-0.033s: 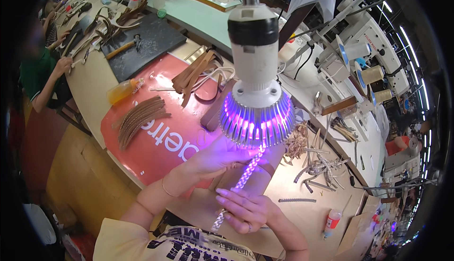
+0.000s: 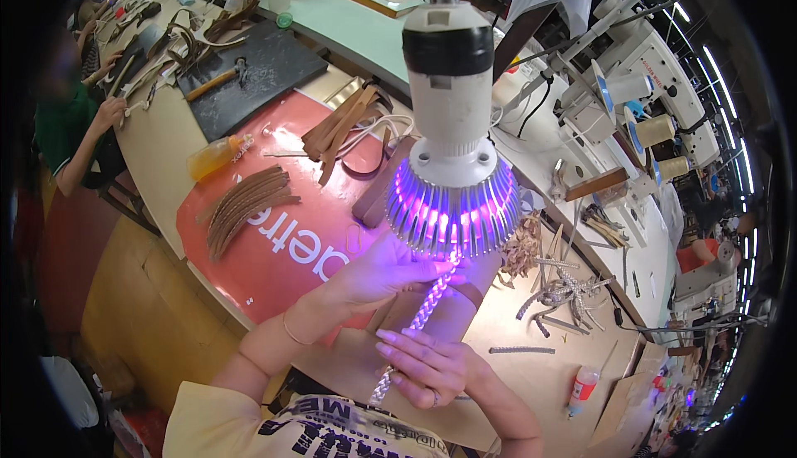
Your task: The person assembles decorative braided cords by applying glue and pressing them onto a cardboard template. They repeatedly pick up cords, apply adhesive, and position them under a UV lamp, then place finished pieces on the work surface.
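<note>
A narrow braided strip runs slantwise beneath a purple-lit lamp, its weave glowing under the light. My left hand pinches it near its upper end, just below the lamp's finned rim. Lower down, my right hand has its fingers closed around the strip, and a pale end pokes out below toward my shirt. The lamp hides part of the strip's top and of my left fingertips. Under my hands lies a brown block-like surface.
A red sheet on the bench carries a bundle of brown braided strips, flat leather strips and an orange bottle. Beyond are a hammer on a black slab. Rightward lie braided scraps and a small bottle. A co-worker's hands are far left.
The braided strip has shifted very slightly left beneath the lamp, with both hands keeping their hold. The lamp sits a touch further right in the picture.
</note>
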A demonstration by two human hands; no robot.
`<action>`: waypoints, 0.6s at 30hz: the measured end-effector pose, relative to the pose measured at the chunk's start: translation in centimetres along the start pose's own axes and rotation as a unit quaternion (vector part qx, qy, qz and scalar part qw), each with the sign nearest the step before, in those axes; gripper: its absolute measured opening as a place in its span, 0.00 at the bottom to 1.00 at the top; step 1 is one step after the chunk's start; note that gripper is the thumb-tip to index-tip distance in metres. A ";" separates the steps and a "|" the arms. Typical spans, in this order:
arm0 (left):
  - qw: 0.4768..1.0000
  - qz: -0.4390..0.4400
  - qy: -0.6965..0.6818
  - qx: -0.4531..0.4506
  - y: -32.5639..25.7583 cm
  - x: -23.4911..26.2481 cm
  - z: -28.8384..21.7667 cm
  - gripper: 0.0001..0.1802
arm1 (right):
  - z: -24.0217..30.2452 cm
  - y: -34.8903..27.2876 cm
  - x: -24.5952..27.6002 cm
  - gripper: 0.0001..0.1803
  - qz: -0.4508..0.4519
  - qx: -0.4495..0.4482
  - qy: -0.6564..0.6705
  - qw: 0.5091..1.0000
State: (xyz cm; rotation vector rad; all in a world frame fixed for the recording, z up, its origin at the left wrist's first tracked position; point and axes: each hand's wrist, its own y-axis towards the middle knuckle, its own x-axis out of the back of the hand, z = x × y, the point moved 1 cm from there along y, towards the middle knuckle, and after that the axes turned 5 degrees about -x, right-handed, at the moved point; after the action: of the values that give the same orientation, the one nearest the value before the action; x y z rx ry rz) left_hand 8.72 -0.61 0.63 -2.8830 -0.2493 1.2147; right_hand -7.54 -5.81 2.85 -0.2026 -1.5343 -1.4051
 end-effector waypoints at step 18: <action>0.980 -0.130 -0.056 -0.137 0.8 -5.9 3.0 0.25 | -1.2 -1.1 11.2 0.27 -0.053 -0.553 -0.019 0.831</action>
State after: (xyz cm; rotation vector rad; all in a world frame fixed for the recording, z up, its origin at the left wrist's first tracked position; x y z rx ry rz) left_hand 2.67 -2.41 2.66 -2.8760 -0.8286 1.3883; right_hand -13.03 -12.44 10.14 -0.8501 -0.5764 -2.2493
